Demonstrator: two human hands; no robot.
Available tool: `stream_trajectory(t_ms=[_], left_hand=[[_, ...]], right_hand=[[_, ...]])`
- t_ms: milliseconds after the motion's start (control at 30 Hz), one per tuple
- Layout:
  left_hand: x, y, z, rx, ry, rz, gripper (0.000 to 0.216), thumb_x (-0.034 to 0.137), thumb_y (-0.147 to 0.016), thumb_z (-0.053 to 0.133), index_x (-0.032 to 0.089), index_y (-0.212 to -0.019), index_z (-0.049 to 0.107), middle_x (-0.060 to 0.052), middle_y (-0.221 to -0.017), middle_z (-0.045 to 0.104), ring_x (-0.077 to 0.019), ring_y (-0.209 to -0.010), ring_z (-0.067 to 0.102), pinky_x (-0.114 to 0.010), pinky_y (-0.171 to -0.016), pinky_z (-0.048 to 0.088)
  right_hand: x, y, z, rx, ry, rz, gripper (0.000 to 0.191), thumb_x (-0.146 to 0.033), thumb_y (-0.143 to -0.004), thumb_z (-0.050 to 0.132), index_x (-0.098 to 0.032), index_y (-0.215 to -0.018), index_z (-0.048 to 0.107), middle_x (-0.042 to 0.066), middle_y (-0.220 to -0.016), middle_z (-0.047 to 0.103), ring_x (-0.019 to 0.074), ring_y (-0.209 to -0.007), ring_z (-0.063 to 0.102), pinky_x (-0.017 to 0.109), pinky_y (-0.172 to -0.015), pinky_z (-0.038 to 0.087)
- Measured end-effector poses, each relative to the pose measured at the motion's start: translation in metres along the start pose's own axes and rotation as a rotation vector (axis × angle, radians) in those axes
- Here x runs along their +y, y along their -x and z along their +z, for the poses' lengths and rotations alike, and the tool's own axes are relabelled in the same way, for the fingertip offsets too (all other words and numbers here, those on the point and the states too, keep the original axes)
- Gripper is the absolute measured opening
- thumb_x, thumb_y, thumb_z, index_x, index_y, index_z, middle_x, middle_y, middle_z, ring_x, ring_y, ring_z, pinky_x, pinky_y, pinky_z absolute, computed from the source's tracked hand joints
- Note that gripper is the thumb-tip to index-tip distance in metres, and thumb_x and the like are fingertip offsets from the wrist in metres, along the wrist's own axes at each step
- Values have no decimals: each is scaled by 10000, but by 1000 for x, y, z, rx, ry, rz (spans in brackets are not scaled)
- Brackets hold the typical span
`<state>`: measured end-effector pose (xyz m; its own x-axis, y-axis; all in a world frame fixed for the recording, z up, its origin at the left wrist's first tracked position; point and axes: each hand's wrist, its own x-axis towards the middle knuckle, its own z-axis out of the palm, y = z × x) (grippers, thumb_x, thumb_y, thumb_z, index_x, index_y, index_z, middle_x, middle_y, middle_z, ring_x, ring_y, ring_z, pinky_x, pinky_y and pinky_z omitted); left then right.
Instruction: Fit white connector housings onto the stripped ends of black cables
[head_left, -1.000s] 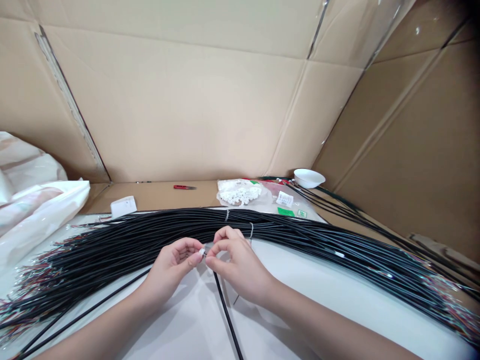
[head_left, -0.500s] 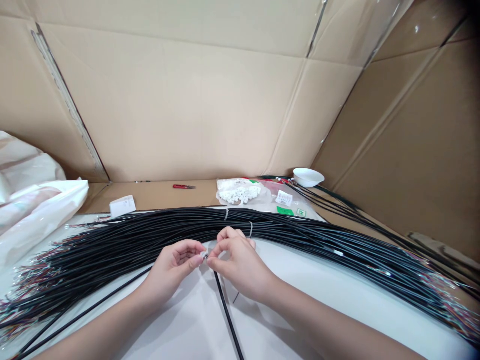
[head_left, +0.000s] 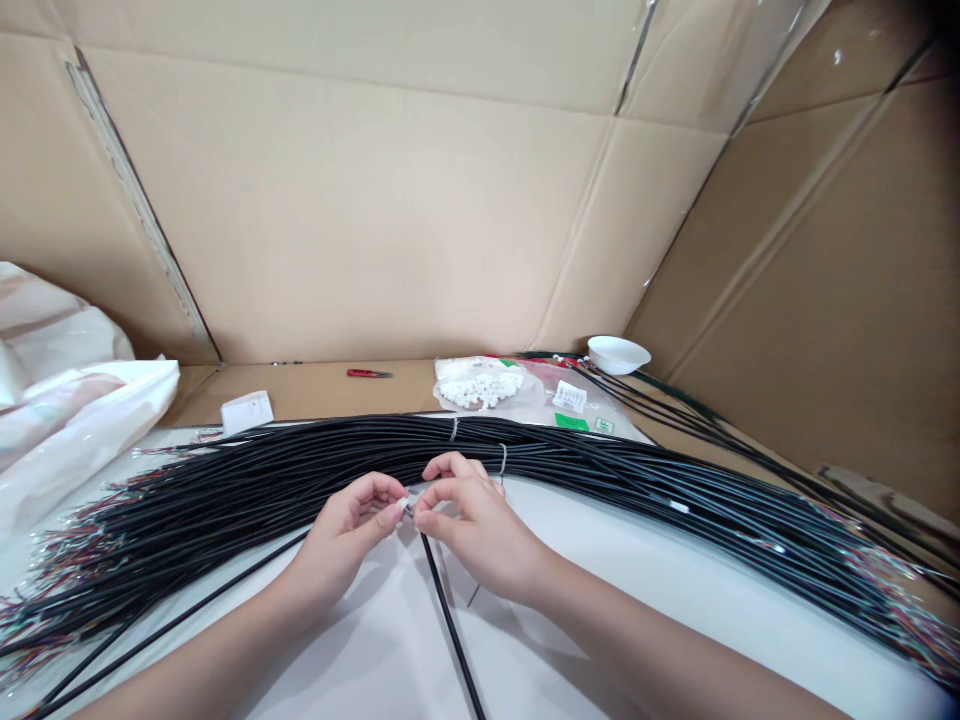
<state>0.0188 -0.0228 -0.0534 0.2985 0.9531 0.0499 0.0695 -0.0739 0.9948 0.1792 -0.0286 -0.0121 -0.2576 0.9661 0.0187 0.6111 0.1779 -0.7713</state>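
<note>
L fingers [head_left: 384,520] pinch white plug [head_left: 405,504]; R fingers [head_left: 439,522] narrow, just beside it near black cable [head_left: 451,630] end, hold unclear. Wires in plug? Can't tell. Bundle [head_left: 300,470] left of fingers has loose wire ends; white pcs [head_left: 484,390] piled beyond, so prob. lots left.

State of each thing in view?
Left hand: pinching small white connector
Right hand: pinched beside it, contents unclear
Thick black cable bundle: tied, coloured wire ends splayed
Single black round cable: outside bundle
Small white plastic pieces: heaped
White round bowl: upright
Red-handled metal tool: lying flat
</note>
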Motion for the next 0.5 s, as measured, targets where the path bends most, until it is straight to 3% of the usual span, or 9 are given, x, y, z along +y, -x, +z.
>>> stream_trajectory(t_ms=[233, 500], left_hand=[[8, 4, 4, -23, -281, 192, 91, 220, -819, 462, 204, -832, 550, -33, -907, 475, -178, -861, 476, -256, -717, 389], [6, 4, 3, -27, -338, 195, 119, 258, -833, 443, 209, -751, 514, -24, -889, 464, -173, -861, 466, -260, -736, 376]], right_hand=[[3, 0, 2, -21, -3, -20, 151, -147, -731, 541, -209, -601, 585, 0, -1086, 491, 227, -1064, 378, 443, -877, 243], [4, 1, 4, -9, 65, -67, 138, -183, -746, 532, -215, -620, 580, -5, -1092, 500, 223, -1058, 386, 437, -849, 263]])
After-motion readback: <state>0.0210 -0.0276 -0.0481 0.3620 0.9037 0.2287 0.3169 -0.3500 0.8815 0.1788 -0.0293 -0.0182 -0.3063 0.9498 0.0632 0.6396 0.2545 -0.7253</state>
